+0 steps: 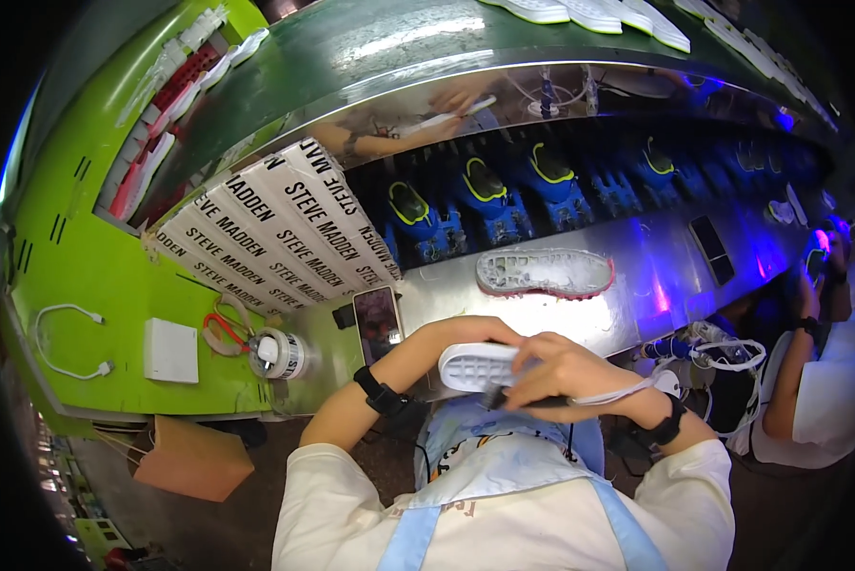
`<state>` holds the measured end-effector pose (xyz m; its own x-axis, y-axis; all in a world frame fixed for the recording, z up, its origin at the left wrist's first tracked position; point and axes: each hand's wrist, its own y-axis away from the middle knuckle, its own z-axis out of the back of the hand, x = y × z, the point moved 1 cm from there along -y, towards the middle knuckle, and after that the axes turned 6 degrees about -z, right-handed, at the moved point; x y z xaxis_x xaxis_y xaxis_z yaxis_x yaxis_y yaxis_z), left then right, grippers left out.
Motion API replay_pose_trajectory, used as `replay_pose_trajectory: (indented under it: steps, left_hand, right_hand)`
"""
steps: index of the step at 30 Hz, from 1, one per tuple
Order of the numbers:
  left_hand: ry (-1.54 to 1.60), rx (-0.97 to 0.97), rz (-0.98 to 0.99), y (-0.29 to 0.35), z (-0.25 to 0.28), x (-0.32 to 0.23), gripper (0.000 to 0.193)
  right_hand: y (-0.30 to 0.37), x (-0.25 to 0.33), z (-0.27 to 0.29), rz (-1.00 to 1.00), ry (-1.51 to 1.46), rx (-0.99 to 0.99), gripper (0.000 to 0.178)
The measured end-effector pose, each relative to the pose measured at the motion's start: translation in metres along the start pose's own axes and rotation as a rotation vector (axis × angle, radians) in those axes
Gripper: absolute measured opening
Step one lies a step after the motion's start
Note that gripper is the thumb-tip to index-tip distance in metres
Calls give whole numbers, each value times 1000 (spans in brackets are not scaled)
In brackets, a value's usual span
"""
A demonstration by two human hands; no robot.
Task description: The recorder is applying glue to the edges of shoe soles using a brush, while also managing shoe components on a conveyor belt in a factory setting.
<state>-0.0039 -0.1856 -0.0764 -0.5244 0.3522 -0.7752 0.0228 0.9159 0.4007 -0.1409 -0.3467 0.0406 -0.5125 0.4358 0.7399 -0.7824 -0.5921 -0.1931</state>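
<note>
In front of my chest is a white shoe sole [469, 369], its ribbed inner side facing up. My left hand [480, 330] is closed on its far edge, the fingers partly hidden behind the sole. My right hand [563, 369] bends over the sole's right end, closed on what looks like a small dark brush [496, 397]. The tip of that tool is near the sole's near edge; whether it touches cannot be made out. Beyond my hands, a second shoe sole [548, 271], white with a reddish edge, lies on the metal bench [437, 305].
Past the bench runs a row of blue holders bearing shoe uppers [486, 181] with yellow-green collars. At left stand a printed carton [280, 228], a phone [378, 319], scissors [226, 333], a white jar [280, 355] and a small white box [170, 350]. A co-worker's arm [797, 371] is at right.
</note>
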Motion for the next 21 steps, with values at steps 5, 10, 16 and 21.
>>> replay_pose_trajectory:
  steps: [5,10,16,21]
  left_hand:
    - [1062,435,-592,7,-32,8,63]
    - [985,-109,-869,-6,-56,42,60]
    - [1238,225,-992,-19,-50,44,65]
    - [1264,-230,-1001,-12,-52,32,61]
  right_hand:
    - [8,-5,17,-352,-476,-469,21]
    - [-9,-8,-14,-635,-640,-477,20]
    - [-29,3,-41,-134,47,-640,16]
    - [-26,1,-40,-390,125,-768,18]
